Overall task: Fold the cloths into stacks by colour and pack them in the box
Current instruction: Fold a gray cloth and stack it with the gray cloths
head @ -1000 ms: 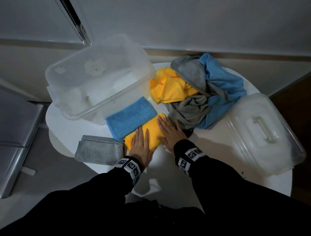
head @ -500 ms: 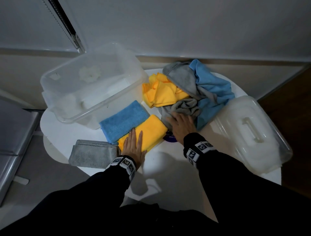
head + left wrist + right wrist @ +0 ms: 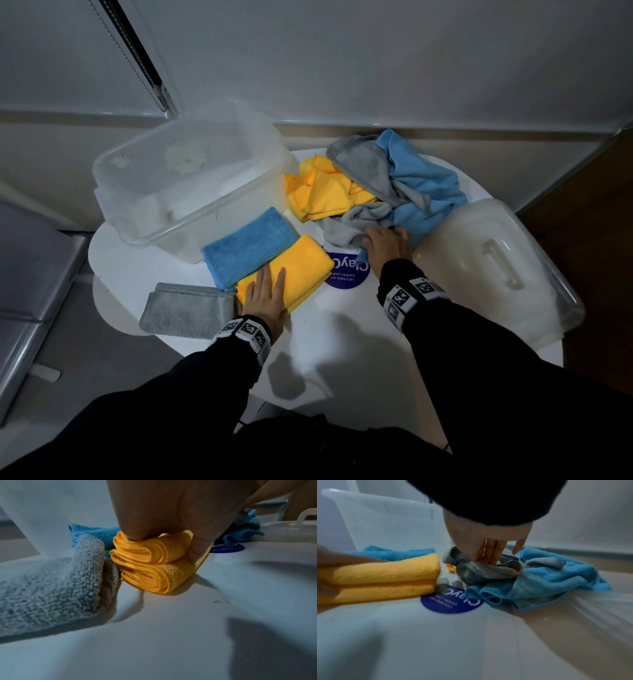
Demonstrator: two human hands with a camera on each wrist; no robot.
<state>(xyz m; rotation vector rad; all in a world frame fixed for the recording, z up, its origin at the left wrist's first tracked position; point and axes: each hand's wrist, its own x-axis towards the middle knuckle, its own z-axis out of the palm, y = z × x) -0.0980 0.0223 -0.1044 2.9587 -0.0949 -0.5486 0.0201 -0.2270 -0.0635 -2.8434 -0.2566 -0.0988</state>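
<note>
My left hand [image 3: 266,292] lies flat, fingers straight, on the near end of a folded yellow cloth [image 3: 295,270] [image 3: 154,573]. A folded blue cloth [image 3: 247,249] lies just left of it, and a folded grey cloth [image 3: 187,311] [image 3: 51,588] nearer the table edge. My right hand [image 3: 387,240] [image 3: 488,545] reaches into the loose pile and pinches a crumpled grey cloth [image 3: 344,226] [image 3: 488,572] between thumb and fingers. The pile also holds loose yellow cloths [image 3: 325,195] and a loose blue cloth [image 3: 426,192] [image 3: 556,577]. The clear plastic box [image 3: 147,236] stands at back left.
The box's clear lid [image 3: 496,260] with its handle lies at the right on the round white table [image 3: 342,339]. A round dark-blue sticker [image 3: 346,275] [image 3: 450,604] shows between the yellow stack and the pile. A wall stands close behind the table.
My right hand left the folded yellow cloth, moved right and back to the pile, and took hold of the crumpled grey cloth. The left hand stayed on the yellow cloth.
</note>
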